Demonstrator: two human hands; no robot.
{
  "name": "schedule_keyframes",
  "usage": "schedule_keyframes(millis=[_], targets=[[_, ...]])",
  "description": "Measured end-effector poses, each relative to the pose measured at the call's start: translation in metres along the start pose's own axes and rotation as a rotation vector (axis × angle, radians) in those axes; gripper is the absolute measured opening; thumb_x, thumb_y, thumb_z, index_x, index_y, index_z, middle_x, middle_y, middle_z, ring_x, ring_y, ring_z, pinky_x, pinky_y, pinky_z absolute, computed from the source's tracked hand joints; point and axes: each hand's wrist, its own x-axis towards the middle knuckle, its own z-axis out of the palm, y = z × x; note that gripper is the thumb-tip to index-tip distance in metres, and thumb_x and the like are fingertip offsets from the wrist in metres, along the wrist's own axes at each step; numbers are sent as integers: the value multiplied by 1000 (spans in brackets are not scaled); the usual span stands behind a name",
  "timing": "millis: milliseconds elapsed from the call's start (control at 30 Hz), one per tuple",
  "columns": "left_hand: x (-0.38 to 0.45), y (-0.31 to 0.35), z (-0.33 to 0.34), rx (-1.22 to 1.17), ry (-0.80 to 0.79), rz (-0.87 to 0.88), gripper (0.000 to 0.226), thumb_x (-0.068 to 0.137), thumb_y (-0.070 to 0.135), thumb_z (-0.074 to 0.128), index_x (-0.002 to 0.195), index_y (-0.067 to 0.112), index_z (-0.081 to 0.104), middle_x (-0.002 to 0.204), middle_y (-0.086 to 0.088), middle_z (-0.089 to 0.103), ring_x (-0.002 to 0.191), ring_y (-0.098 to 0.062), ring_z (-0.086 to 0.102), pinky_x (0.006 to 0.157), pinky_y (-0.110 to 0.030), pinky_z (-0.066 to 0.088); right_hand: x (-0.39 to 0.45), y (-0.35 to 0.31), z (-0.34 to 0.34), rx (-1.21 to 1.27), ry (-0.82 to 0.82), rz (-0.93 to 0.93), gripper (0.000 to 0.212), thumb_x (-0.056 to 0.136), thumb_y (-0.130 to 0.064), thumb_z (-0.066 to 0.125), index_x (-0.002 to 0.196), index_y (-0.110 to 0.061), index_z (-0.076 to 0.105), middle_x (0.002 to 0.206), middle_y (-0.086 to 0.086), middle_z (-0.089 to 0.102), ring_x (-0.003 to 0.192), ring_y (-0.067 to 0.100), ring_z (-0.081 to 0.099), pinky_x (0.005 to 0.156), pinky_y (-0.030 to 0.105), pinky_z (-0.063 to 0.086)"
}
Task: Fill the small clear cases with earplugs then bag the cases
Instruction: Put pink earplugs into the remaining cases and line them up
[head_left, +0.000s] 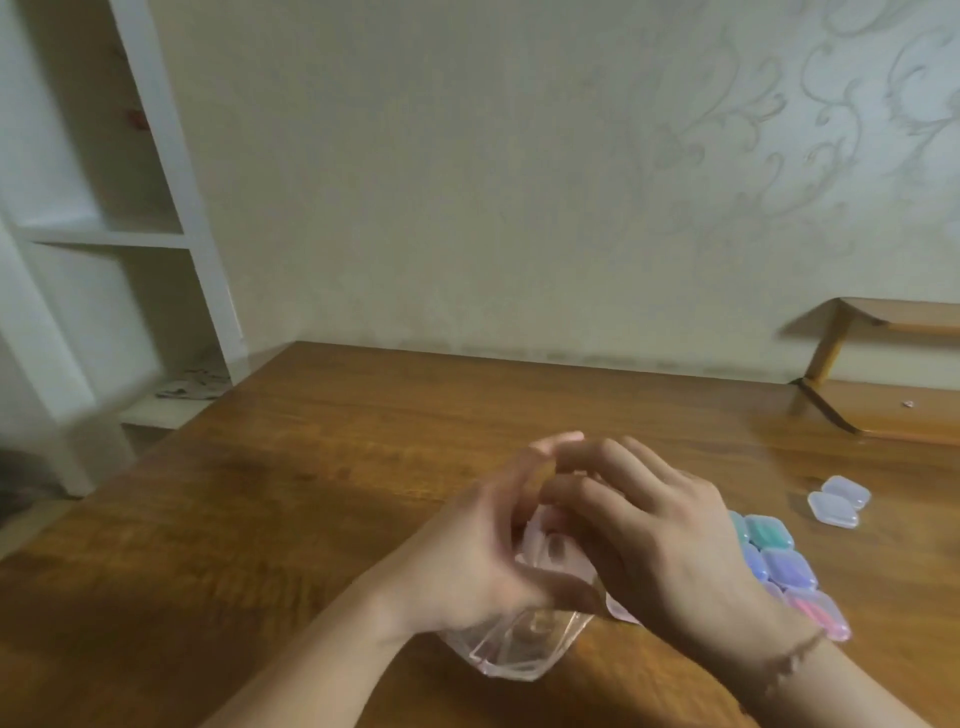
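Observation:
Over the middle of the wooden table (322, 467) my left hand (483, 551) grips the mouth of a clear plastic bag (514, 649), whose bottom hangs toward me. My right hand (654, 535) is at the bag's opening, fingers curled around a small clear case (545, 540) that is mostly hidden between both hands. Behind my right wrist lies a cluster of several filled cases (784, 566) with teal, purple and pink contents. Two empty-looking clear cases (839, 501) lie side by side further right.
A low wooden shelf (883, 410) stands at the table's back right against the wall. A white shelving unit (104, 234) rises at the left, past the table edge.

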Motion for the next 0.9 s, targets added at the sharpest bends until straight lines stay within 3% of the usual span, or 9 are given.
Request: schedule_keyframes(millis=[133,267,400,467,533,600,700,800,900], targets=[[-2,-19,-9,-318,22,-16,64,81,-10,73,136,17,51,116,-8,70,114,-22,65,97,-35,52,13,5,19,-117,-18,55,15,91,-30,57,100,-20,64,111,0,58,85,18,59,48,23,41],[-1,-35,-6,-481,56,-106,30,91,0,63,120,5,57,103,-17,64,103,-29,61,98,-44,49,25,8,35,-83,-48,187,14,88,-29,56,95,-20,64,111,-2,59,85,15,60,48,19,37],[4,-42,-4,-665,215,-234,23,94,33,62,114,22,64,104,-8,67,103,-26,61,91,-47,46,20,2,40,75,1,390,19,92,-40,57,104,-25,62,120,-8,55,94,8,59,59,21,49],[8,-47,-2,-670,419,-294,27,88,42,60,104,22,68,100,-11,65,101,-29,62,82,-46,53,6,-2,26,177,43,419,18,86,-39,61,92,-22,65,119,-7,55,101,12,58,68,27,50],[12,-53,0,-695,566,-308,21,94,35,57,104,20,69,94,-11,61,91,-27,60,63,-34,56,-11,-6,10,248,-23,297,11,78,-29,65,74,-20,66,118,-6,56,106,19,57,76,33,47],[15,-54,1,-768,609,-310,21,101,26,50,110,19,67,86,-10,58,77,-21,55,52,-26,49,-22,-7,3,241,-213,110,4,72,-27,72,69,-29,70,127,-10,55,121,21,51,84,31,47],[17,-55,3,-847,638,-315,26,102,29,46,112,20,68,77,-8,56,66,-17,52,53,-30,40,-33,-5,19,112,-469,-44,4,74,-48,69,77,-48,68,150,-18,38,141,23,36,93,30,46],[18,-58,7,-819,649,-318,29,92,40,54,103,22,74,80,-7,57,70,-17,54,51,-29,43,-36,-10,38,-40,-453,27,18,76,-58,60,68,-44,65,152,-9,40,138,26,39,88,37,49],[19,-61,8,-826,623,-304,31,82,39,56,95,16,73,75,-5,55,60,-13,55,50,-27,43,-32,-12,49,-127,-362,140,28,74,-47,53,54,-30,62,141,1,55,131,31,44,85,48,52]])
